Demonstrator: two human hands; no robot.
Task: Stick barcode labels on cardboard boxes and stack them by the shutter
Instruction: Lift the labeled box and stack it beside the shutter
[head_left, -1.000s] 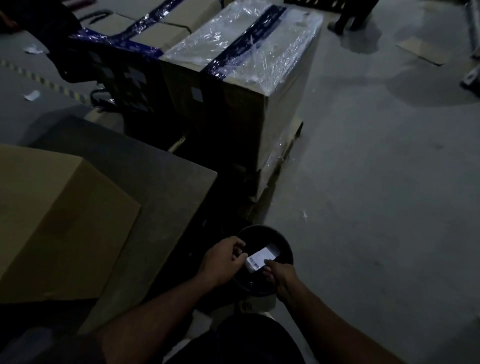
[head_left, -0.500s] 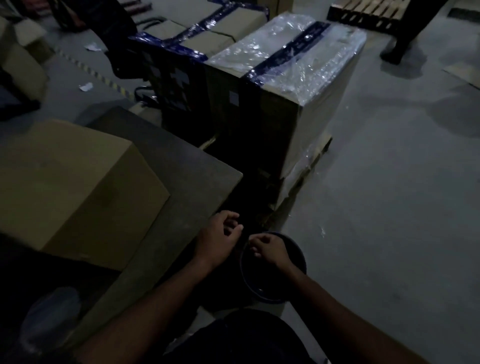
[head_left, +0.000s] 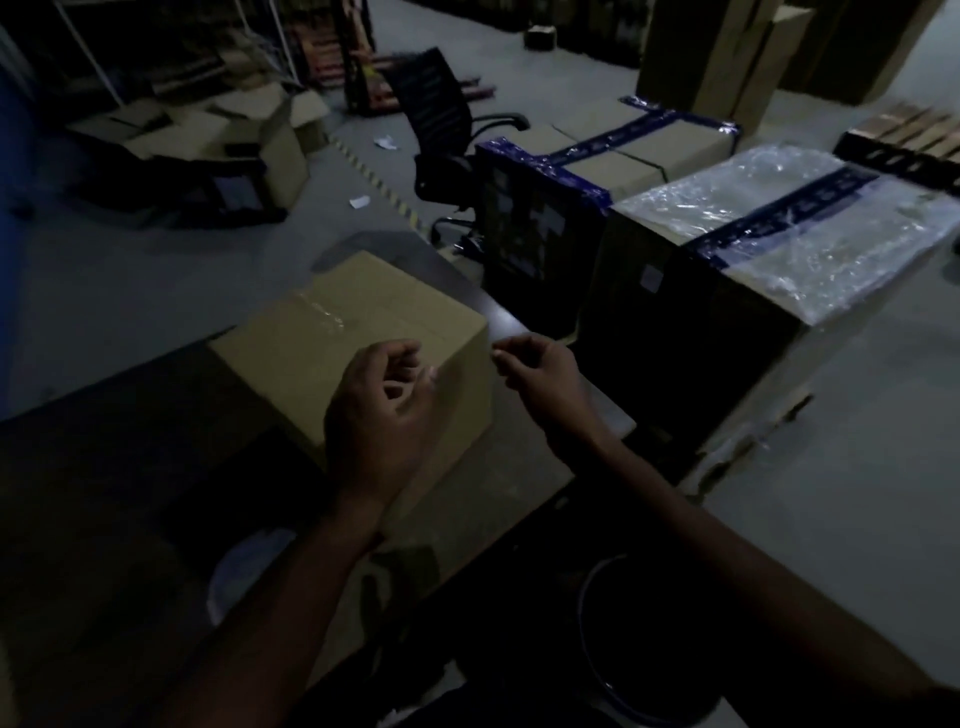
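Here both forearms reached forward from the near edge over a dark table (head_left: 171, 441), wrists lifted. The left hand (head_left: 382, 400) hovered above the near right corner of a taped cardboard box (head_left: 353, 343) that sat on the table, its fingers loosely curled with the thumb apart; whether it held anything could not be told in the dim light. The right hand (head_left: 540, 376) hung just right of the box's far right corner, fingertips drawn together as if pinching something small, though no label could be made out. A dark round bin (head_left: 597, 623) stood on the floor near the right forearm. Farther right sat large boxes wrapped in plastic film (head_left: 779, 228) with blue tape, and an office chair (head_left: 441, 130) stood beyond
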